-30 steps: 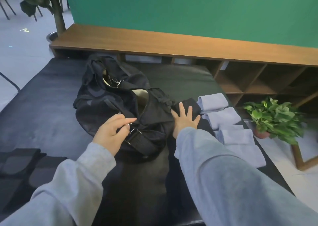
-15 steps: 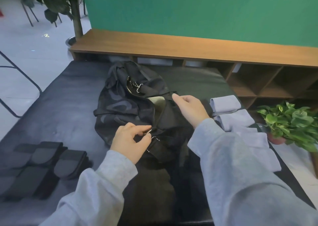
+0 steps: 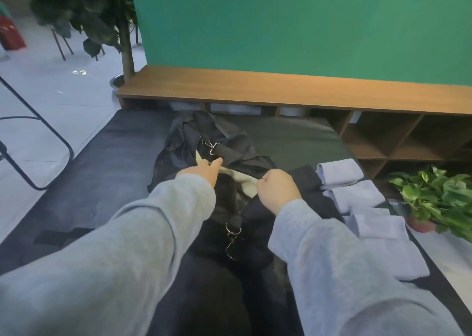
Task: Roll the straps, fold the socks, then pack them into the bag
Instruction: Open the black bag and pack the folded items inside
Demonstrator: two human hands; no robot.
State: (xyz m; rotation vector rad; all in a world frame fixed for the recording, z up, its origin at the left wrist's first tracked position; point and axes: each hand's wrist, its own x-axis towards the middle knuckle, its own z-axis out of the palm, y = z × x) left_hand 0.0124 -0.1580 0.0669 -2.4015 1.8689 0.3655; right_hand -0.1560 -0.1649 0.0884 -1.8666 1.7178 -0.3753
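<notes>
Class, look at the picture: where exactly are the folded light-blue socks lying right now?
In the head view, the folded light-blue socks lie in a row on the dark table's right side, beside the black bag, near the potted plant.

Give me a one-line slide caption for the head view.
Both hands, left and right, pull open the black bag beside folded socks.

There are no words, numbers or signs to read anywhere. The black bag (image 3: 184, 141) by the hands has no name or tag on it that can be read. The folded socks (image 3: 339, 170) just past the right hand (image 3: 278, 191) are plain too.
</notes>
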